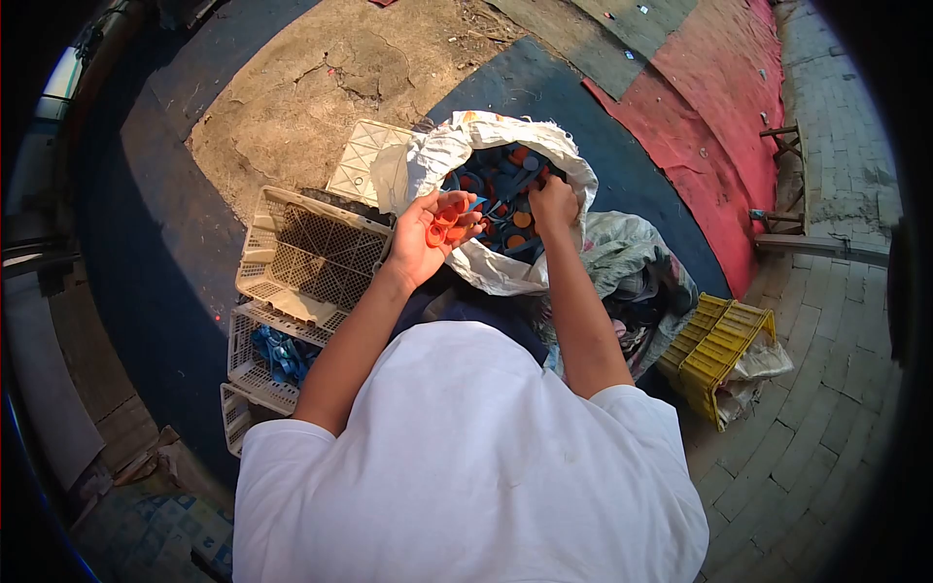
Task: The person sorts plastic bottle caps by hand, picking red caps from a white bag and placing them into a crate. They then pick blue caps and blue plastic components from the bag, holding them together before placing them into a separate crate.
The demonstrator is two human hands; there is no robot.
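Note:
An open white woven sack (505, 281) stands before me, its rim rolled down around many dark blue and orange plastic pieces (501, 185). Palm up, my left hand (428, 238) is at the sack's left rim, with several orange ring-like pieces (447, 223) in its curled fingers and a blue piece at the fingertips. My right hand (554, 206) reaches into the sack's right side. Its fingers are bent down among the pieces near an orange one, and what they hold, if anything, is hidden.
Cream plastic crates (255, 277) stand at the left, a lower one holding blue pieces (282, 355). Another crate (364, 155) lies behind the sack. To the right are a second sack (622, 238) with dark cloth-like contents and a yellow crate (705, 340). A red mat (714, 146) lies beyond.

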